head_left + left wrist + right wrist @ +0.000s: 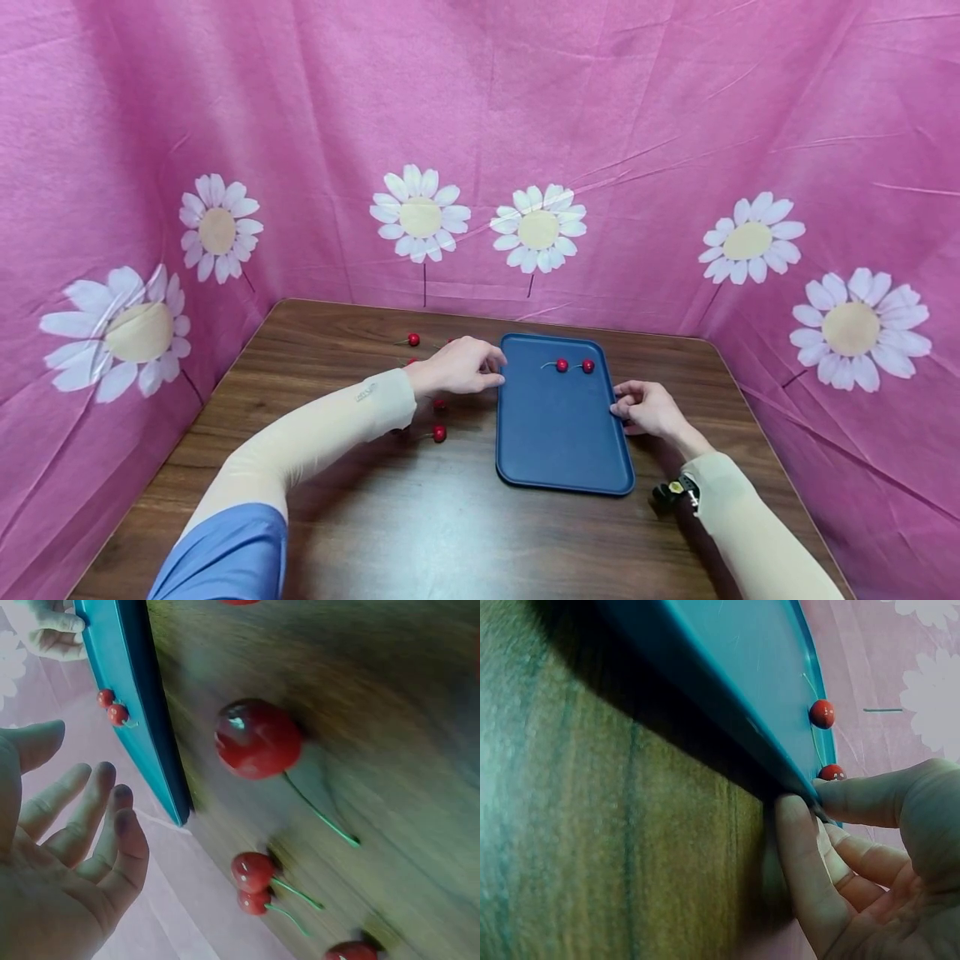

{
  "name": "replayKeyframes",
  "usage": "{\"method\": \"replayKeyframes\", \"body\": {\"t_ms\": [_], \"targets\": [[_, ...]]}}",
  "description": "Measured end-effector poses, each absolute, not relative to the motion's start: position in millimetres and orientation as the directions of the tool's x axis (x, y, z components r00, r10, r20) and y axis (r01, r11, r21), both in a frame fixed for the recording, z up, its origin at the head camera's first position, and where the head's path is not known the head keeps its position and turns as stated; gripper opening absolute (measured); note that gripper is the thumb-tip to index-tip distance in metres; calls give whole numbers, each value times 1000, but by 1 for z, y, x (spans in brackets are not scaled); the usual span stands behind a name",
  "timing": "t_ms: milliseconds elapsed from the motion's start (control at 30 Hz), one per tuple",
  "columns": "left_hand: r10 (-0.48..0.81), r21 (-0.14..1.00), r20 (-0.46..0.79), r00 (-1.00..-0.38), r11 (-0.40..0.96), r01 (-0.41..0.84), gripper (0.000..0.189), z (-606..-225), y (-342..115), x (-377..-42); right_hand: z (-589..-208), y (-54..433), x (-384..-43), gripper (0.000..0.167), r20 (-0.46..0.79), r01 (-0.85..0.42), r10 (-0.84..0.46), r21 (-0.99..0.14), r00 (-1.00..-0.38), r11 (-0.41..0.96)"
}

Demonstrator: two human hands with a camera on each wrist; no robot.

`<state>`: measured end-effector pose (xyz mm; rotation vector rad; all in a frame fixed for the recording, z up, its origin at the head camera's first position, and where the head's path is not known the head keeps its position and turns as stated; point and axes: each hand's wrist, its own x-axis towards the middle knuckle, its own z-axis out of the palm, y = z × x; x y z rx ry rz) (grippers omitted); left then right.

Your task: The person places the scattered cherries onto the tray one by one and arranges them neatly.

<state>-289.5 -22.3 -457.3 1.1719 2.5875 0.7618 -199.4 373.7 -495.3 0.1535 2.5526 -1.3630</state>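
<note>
Right grip [651, 408] pinches the blue tray [558, 433]; left grip [465, 365] hovers opposite, loosely spread!
Two cherries [562, 366] aboard; left-wrist view bares scattered cherries [259, 739] the head-view sleeve [337, 425] partly hides. Sleeve lettering: too small.

The brown wooden table [375, 525] has round red cherries [439, 433] near the left hand [463, 367] and a blue rectangular tray [562, 437] touching the right hand [652, 410].

I count 8 cherries [562, 366] in sight: 2 on the blue tray [555, 433], 6 off it, some partly covered by my left arm [322, 429]. Trays: 1. Wooden table [360, 533]: 1. Hands: 2, my left hand [465, 365] and right hand [651, 408]. Printed daisies [420, 217]: 6.
</note>
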Motion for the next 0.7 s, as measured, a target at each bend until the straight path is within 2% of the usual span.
{"method": "replayKeyframes", "body": {"t_ms": [700], "targets": [[719,597,46,-694,537,596,53,-457,-80,-275,-497,376,-200,46,-266,207,-34,-818,-963,537]]}}
